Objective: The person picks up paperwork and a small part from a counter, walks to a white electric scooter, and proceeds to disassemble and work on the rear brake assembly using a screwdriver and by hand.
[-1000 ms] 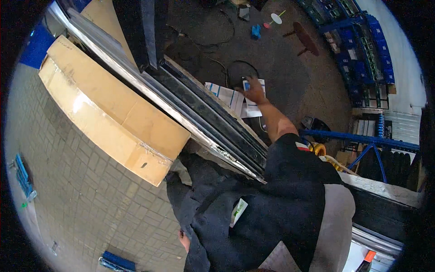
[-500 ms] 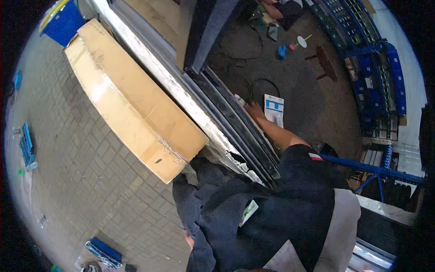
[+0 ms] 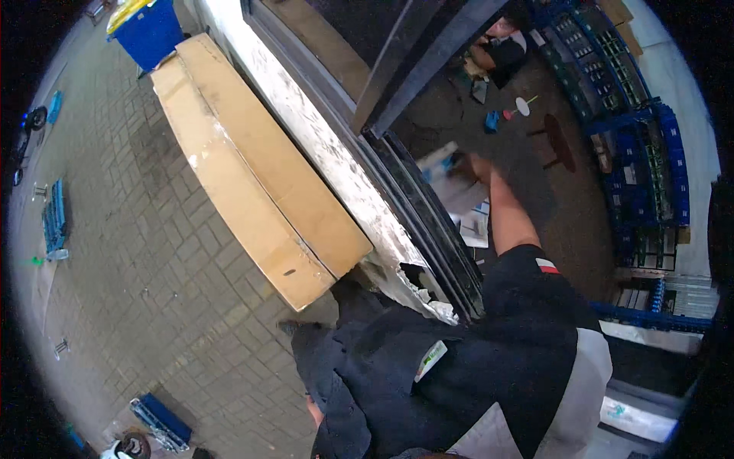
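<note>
My right arm reaches past the dark metal door track, and my right hand is closed on a flat white-and-blue packet. Motion smears both the packet and my fingers. Below it, close to the track, lies another white-and-blue sheet or packet, partly covered by my forearm. Of my left hand only a small strip of skin shows beside my dark shirt; its fingers are hidden.
A long cardboard box stands along the white wall edge on the paved ground, with a blue bin behind. Inside, another person crouches near a blue item and a brown stool. Blue shelving racks line the right.
My right hand has come up from beside the door track with the white-and-blue packet. My view has shifted, so the box and doorway appear farther right and the crouching person shows more.
</note>
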### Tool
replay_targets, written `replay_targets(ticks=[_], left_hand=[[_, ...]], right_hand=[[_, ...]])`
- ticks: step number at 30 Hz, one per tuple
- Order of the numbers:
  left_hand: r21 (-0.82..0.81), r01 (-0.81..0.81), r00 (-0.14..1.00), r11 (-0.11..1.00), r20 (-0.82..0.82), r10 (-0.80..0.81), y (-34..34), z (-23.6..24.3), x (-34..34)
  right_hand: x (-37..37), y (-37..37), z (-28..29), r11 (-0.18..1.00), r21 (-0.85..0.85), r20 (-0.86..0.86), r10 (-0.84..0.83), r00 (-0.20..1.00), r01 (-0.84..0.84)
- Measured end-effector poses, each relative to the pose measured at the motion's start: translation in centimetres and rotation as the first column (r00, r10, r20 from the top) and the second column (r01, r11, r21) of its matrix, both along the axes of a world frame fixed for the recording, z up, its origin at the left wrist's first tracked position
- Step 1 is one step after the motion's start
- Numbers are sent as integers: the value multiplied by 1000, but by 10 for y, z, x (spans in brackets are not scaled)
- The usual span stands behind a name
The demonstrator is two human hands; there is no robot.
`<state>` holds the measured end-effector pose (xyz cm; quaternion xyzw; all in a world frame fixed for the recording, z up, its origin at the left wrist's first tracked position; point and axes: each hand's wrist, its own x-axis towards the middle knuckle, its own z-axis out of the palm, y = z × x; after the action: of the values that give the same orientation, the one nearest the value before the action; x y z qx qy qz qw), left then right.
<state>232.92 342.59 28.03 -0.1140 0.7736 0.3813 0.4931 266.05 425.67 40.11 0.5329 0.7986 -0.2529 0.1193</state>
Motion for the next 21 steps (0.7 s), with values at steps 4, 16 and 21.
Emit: replay_targets(ticks=[4,16,21], left_hand=[[16,-23,999,1000,-48,23,-10,-3,-17],[-1,-69,962,998,-265,66,-255,-6,-80],[277,-542,824,794,-11,566,-284,137,-191]], right_hand=[[-110,-5,133,624,-475,-809,-587,-29,620],[-425,-384,189,-156,-453,-4,-984,176,-878],[-602,-675,138,258,-689,-723,-307,618,-677]])
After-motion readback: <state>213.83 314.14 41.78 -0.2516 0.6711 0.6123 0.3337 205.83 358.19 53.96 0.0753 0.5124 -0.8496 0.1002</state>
